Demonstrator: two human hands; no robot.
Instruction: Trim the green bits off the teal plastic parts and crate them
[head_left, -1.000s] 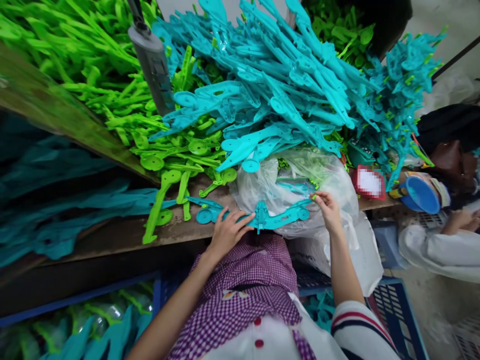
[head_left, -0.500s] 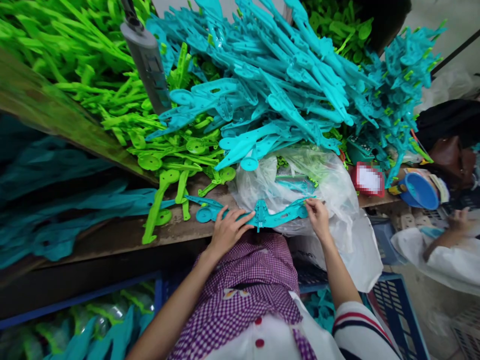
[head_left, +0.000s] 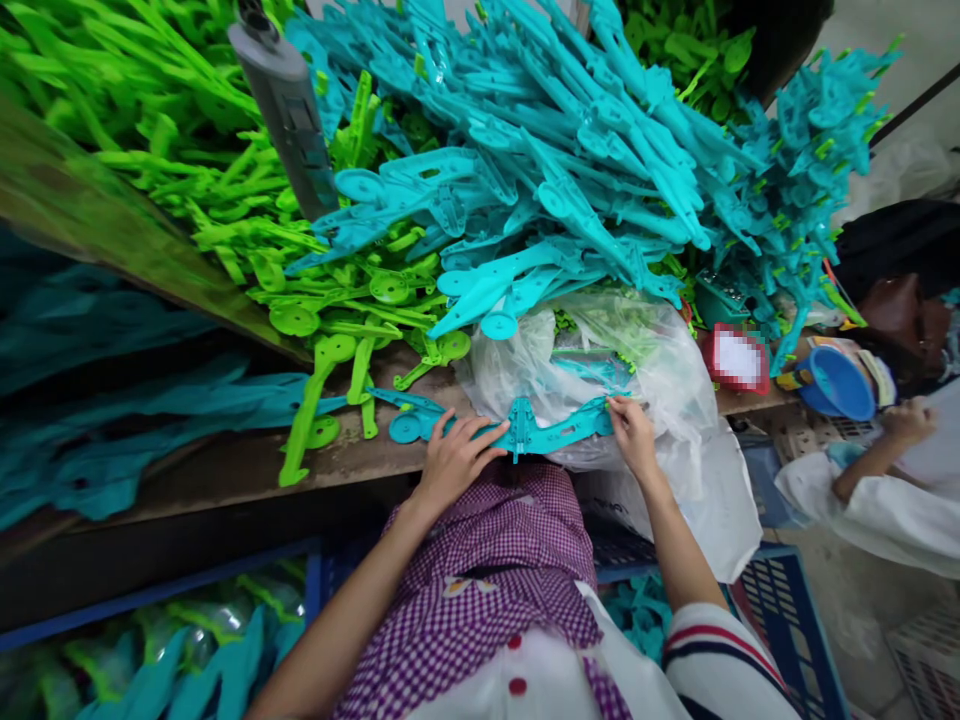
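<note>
I watch the left hand [head_left: 452,461] grip the teal plastic arm [head_left: 559,435] near its middle, the right hand [head_left: 632,436] pinching its right tip (clear bag [head_left: 664,370] just behind it).

Teal heap [head_left: 570,170] lies on bench [head_left: 225,475] beyond left grip [head_left: 452,462]; green heap [head_left: 187,170] farther left. Blue crate [head_left: 787,620] below right grip [head_left: 632,438]; a person's sleeve [head_left: 862,500] farther right.

Teal plastic parts [head_left: 570,170] heap beside lime-green plastic parts [head_left: 187,150]. The apron [head_left: 480,590] is purple-and-white gingham; the crate [head_left: 795,620] is blue.
</note>
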